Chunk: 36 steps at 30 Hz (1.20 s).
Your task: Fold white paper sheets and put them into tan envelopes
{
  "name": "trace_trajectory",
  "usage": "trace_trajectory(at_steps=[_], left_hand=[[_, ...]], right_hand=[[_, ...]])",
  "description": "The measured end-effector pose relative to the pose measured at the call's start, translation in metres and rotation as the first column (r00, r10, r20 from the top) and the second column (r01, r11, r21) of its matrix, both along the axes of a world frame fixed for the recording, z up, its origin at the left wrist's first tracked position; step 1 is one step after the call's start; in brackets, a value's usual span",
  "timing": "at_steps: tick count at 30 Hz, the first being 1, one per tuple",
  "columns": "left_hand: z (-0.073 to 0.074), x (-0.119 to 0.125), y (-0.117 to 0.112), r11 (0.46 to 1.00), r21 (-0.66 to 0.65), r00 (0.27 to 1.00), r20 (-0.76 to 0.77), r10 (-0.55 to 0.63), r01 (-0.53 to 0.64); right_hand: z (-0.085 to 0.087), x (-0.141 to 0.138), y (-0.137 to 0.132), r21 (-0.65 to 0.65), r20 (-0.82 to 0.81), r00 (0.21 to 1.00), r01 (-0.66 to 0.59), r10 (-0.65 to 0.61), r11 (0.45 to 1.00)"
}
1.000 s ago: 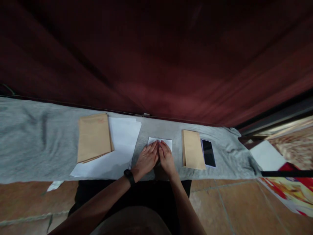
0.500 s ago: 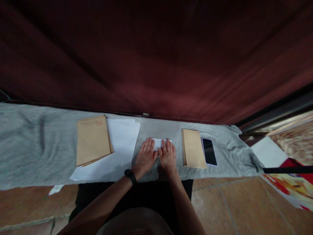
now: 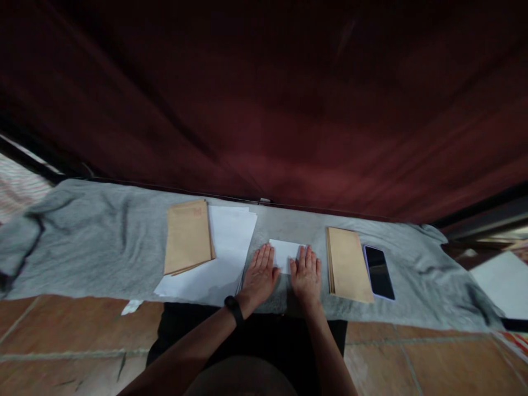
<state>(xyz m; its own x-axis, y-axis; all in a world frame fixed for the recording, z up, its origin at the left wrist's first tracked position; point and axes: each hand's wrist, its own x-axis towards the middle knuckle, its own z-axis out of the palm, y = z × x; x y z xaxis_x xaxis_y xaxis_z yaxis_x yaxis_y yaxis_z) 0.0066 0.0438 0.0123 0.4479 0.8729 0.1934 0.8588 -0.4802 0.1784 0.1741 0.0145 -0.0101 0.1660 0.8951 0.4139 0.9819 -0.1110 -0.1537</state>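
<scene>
A small white piece of folded paper (image 3: 285, 254) lies flat on the grey cloth in front of me. My left hand (image 3: 260, 274) rests on its left edge, fingers stretched out, with a dark band on that wrist. On the paper's right edge lies my right hand (image 3: 306, 275), also flat with fingers extended. Left of my hands are white paper sheets (image 3: 231, 236), partly covered by a stack of brown envelopes (image 3: 187, 237). Another stack of brown envelopes (image 3: 350, 265) sits to the right of my right hand.
A phone (image 3: 379, 272) with a purple edge lies beside the right-hand envelopes. Grey cloth (image 3: 103, 236) covers the long narrow surface. A dark red hanging cloth (image 3: 264, 110) rises behind it. Below is a tiled floor (image 3: 82, 330) with a white scrap (image 3: 132, 307).
My hands have moved apart, and more of the white paper shows between them. The whole view has shifted, so things appear farther right.
</scene>
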Motion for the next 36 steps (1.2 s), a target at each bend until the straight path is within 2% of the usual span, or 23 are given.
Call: trace_trajectory(at_steps=[9,11,14,16,18,21,23,26,31,34,36], left_hand=[[-0.008,-0.014,-0.017,0.999,0.034,1.0,-0.017,-0.022,0.023],[-0.003,-0.019,-0.02,0.998,0.035,0.999,-0.014,-0.042,0.042],[0.015,-0.038,-0.013,0.996,0.075,0.998,0.011,-0.058,0.057],[0.03,-0.064,0.001,0.992,0.112,0.998,0.045,0.054,-0.059],[0.041,-0.101,0.018,0.954,0.142,0.962,0.108,0.25,-0.264],[0.047,-0.163,0.038,0.805,0.116,0.811,0.155,0.563,-0.581],[0.045,-0.2,0.043,0.712,0.109,0.721,0.124,0.682,-0.693],[0.039,-0.231,0.039,0.69,-0.002,0.69,0.014,0.724,-0.724],[0.036,-0.234,0.033,0.664,0.001,0.663,-0.037,0.747,-0.748],[0.038,-0.236,0.038,0.64,-0.05,0.637,0.065,0.769,-0.767],[0.04,-0.241,0.042,0.628,-0.156,0.585,0.25,0.772,-0.762]], right_hand=[[-0.001,0.0,-0.001,0.003,-0.011,1.0,-0.006,0.006,1.0],[-0.003,0.001,-0.001,0.009,-0.008,1.0,-0.006,0.006,1.0],[-0.006,0.002,-0.002,0.027,-0.007,1.0,-0.013,0.013,1.0],[-0.009,0.003,-0.002,0.038,-0.014,1.0,-0.022,0.022,0.999],[-0.011,0.004,-0.002,0.045,-0.022,0.999,-0.032,0.033,0.998],[-0.012,0.004,-0.002,0.052,-0.027,0.999,-0.034,0.035,0.998],[-0.012,0.004,-0.002,0.056,-0.023,0.999,-0.031,0.032,0.998],[-0.012,0.004,-0.003,0.058,-0.016,0.999,-0.03,0.031,0.998],[-0.01,0.003,-0.004,0.035,-0.007,1.0,-0.026,0.026,0.999],[-0.008,0.003,-0.004,0.025,-0.007,1.0,-0.025,0.025,0.999],[-0.007,0.003,-0.004,0.029,-0.019,1.0,-0.024,0.024,0.999]])
